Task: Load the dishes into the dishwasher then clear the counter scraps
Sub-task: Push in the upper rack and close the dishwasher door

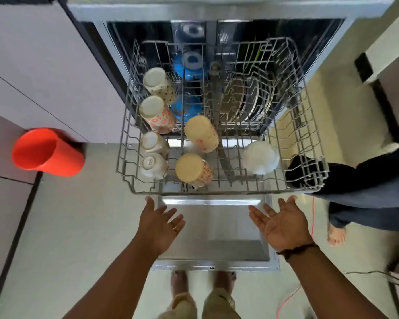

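Note:
The dishwasher's upper wire rack (pixel 306 143) is pulled out over the open door (pixel 213 231). Several upturned mugs (pixel 197 133) stand in it along the left and middle, with a clear glass bowl (pixel 260 160) at the right. Plates (pixel 246 100) and blue items (pixel 189 65) sit in the lower rack beneath. My left hand (pixel 159 222) and my right hand (pixel 281 224) are both spread, palms up, just short of the rack's front edge, touching nothing.
An orange plastic cup (pixel 47 153) sits at the counter edge on the left. Another person's leg and bare foot (pixel 336 233) stand to the right of the door, a dark sleeve (pixel 378 176) by the rack's right corner. An orange cord (pixel 312 217) lies on the floor.

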Tool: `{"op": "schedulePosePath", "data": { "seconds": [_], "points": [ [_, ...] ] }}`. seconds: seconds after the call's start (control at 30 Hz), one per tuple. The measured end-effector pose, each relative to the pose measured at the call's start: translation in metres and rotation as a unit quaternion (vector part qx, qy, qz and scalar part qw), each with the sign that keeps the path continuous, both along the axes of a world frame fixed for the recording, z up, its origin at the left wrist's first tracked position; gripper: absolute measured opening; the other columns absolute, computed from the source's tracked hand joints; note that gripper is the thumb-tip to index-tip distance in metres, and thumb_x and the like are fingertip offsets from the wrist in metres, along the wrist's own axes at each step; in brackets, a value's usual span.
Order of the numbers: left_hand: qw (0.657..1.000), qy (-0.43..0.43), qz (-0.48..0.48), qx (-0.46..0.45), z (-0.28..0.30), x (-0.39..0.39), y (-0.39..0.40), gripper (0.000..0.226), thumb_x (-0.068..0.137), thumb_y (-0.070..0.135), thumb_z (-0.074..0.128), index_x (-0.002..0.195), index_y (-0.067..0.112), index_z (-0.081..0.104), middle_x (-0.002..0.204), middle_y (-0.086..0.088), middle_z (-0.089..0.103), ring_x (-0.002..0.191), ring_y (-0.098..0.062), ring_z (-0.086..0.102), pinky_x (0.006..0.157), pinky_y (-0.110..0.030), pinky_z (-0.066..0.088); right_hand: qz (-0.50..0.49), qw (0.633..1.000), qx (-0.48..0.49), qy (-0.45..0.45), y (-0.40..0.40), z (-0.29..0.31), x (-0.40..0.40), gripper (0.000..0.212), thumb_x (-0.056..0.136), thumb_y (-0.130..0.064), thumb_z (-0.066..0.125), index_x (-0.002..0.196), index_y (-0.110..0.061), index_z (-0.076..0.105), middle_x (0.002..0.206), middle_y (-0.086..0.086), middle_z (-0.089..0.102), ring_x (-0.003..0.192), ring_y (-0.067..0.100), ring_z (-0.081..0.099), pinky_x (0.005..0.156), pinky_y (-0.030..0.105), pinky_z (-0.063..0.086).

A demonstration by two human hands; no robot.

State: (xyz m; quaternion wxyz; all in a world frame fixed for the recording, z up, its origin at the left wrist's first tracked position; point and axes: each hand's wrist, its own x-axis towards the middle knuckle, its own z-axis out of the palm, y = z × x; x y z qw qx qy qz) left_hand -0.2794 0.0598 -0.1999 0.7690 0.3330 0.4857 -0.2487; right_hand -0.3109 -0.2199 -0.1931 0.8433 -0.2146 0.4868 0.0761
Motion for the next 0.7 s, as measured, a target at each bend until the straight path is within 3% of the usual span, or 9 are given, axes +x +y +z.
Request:
{"op": "schedulePosePath", "data": {
  "seconds": [0.07,0.1,0.17,0.2,0.3,0.37,0.5,0.6,0.7],
  "points": [
    [0.999,-0.023,0.043,-0.005,-0.013,-0.001,-0.013,0.063,0.095,0.057,0.037,0.140,0.014,0.040,0.137,-0.014,0.049,0.126,-0.039,0.046,0.100,-0.050,0.042,-0.029,0.999,0.027,-0.033,0.001,-0.016,0.002,0.072,0.085,-0.051,0.059,0.147,-0.034,0.027,0.145,0.014,0.036,0.103,0.045,0.056,0.075,0.055,0.053],
    [0.997,-0.038,0.061,-0.005,-0.017,0.002,-0.018,0.056,0.096,0.054,0.039,0.135,0.015,0.045,0.134,-0.012,0.052,0.124,-0.038,0.049,0.094,-0.050,0.045,-0.037,0.997,0.038,-0.050,0.002,-0.023,0.004,0.081,0.071,-0.046,0.075,0.142,-0.030,0.037,0.143,0.016,0.039,0.106,0.047,0.056,0.076,0.057,0.053],
    [0.993,-0.072,0.089,-0.010,-0.022,0.006,-0.022,0.036,0.096,0.043,0.045,0.114,0.015,0.057,0.121,-0.010,0.061,0.120,-0.036,0.053,0.088,-0.048,0.049,-0.041,0.995,0.061,-0.073,0.006,-0.027,0.009,0.094,0.043,-0.036,0.091,0.126,-0.022,0.051,0.137,0.021,0.047,0.110,0.049,0.057,0.079,0.060,0.053],
    [0.990,-0.088,0.106,-0.018,-0.023,0.010,-0.022,0.027,0.096,0.037,0.047,0.102,0.014,0.059,0.112,-0.009,0.064,0.117,-0.034,0.056,0.088,-0.048,0.050,-0.042,0.993,0.069,-0.086,0.009,-0.028,0.013,0.087,0.043,-0.036,0.090,0.120,-0.018,0.054,0.137,0.021,0.048,0.111,0.048,0.058,0.078,0.060,0.054],
    [0.981,-0.106,0.150,-0.057,-0.024,0.016,-0.026,0.017,0.091,0.030,0.052,0.084,0.016,0.056,0.100,-0.008,0.062,0.103,-0.032,0.061,0.090,-0.047,0.050,-0.064,0.993,0.059,-0.081,0.016,-0.027,0.021,0.042,0.083,-0.043,0.064,0.111,-0.013,0.055,0.137,0.019,0.048,0.112,0.050,0.057,0.080,0.060,0.053],
    [0.978,-0.088,0.179,-0.056,-0.024,0.021,-0.032,0.018,0.091,0.034,0.052,0.088,0.017,0.054,0.107,-0.009,0.060,0.105,-0.032,0.059,0.096,-0.048,0.046,-0.094,0.992,0.064,-0.056,0.016,-0.029,0.027,0.046,0.097,-0.045,0.041,0.128,-0.011,0.049,0.138,0.022,0.046,0.112,0.055,0.053,0.080,0.062,0.050],
    [0.977,-0.067,0.200,-0.025,-0.024,0.038,-0.036,0.027,0.097,0.039,0.046,0.111,0.016,0.051,0.115,-0.012,0.060,0.109,-0.035,0.058,0.097,-0.049,0.045,-0.097,0.991,0.070,-0.056,0.019,-0.034,0.043,0.052,0.100,-0.039,0.033,0.144,-0.012,0.034,0.142,0.026,0.041,0.109,0.060,0.053,0.068,0.064,0.053],
    [0.982,-0.091,0.160,-0.034,-0.021,0.059,-0.032,0.028,0.099,0.036,0.046,0.113,0.014,0.056,0.106,-0.010,0.065,0.104,-0.032,0.061,0.094,-0.045,0.048,-0.074,0.994,0.051,-0.058,0.019,-0.032,0.067,0.052,0.100,-0.043,0.030,0.140,-0.011,0.039,0.137,0.028,0.048,0.106,0.056,0.057,0.067,0.064,0.053],
    [0.987,-0.108,0.114,-0.027,-0.020,0.089,-0.034,0.032,0.100,0.034,0.045,0.122,0.015,0.058,0.117,-0.009,0.062,0.102,-0.029,0.061,0.098,-0.042,0.047,-0.047,0.996,0.026,-0.077,0.013,-0.034,0.099,0.049,0.098,-0.041,0.037,0.133,-0.009,0.046,0.132,0.024,0.054,0.111,0.051,0.056,0.066,0.062,0.054]
  ]
}}
